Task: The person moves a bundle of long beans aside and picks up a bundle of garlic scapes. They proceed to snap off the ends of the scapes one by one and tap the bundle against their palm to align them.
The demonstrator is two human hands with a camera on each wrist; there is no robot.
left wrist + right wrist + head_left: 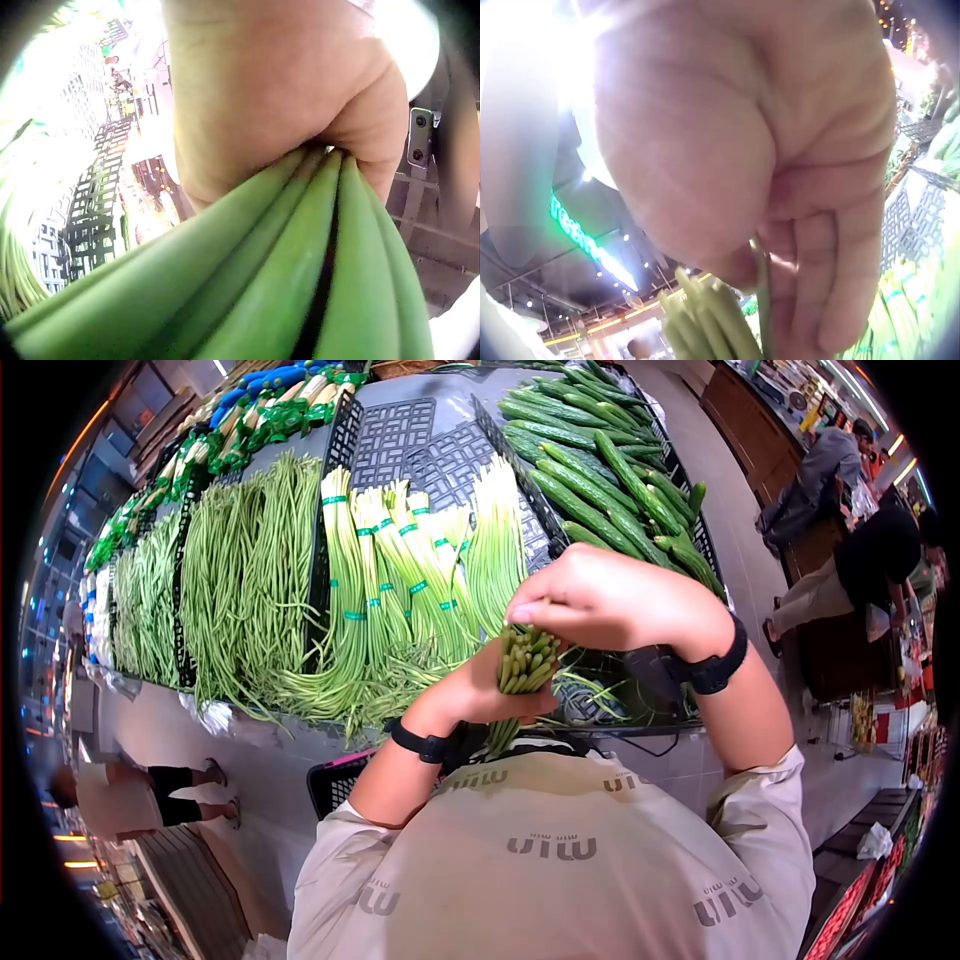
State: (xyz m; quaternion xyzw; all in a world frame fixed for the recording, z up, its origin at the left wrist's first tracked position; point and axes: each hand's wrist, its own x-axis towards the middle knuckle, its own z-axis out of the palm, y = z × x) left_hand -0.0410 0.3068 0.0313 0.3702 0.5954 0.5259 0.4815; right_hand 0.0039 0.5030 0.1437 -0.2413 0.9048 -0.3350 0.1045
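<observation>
My left hand (485, 685) grips a bunch of garlic scapes (527, 662) in front of my chest, their cut ends upward. In the left wrist view the thick green stalks (292, 255) run out from under the curled hand (277, 90). Over the top of the bunch, my right hand (610, 600) bends down. Its thumb and fingers pinch a single stalk (762, 300), seen in the right wrist view beside the other stalk ends (705, 319). More garlic scapes (400, 560), tied with green tape, lie on the stand just beyond my hands.
Long beans (250, 560) fill the section to the left, and cucumbers (610, 470) the one to the right. Black crate walls (318, 550) divide them. A person (130, 795) is at the left; other people (850, 560) stand at the right by a counter.
</observation>
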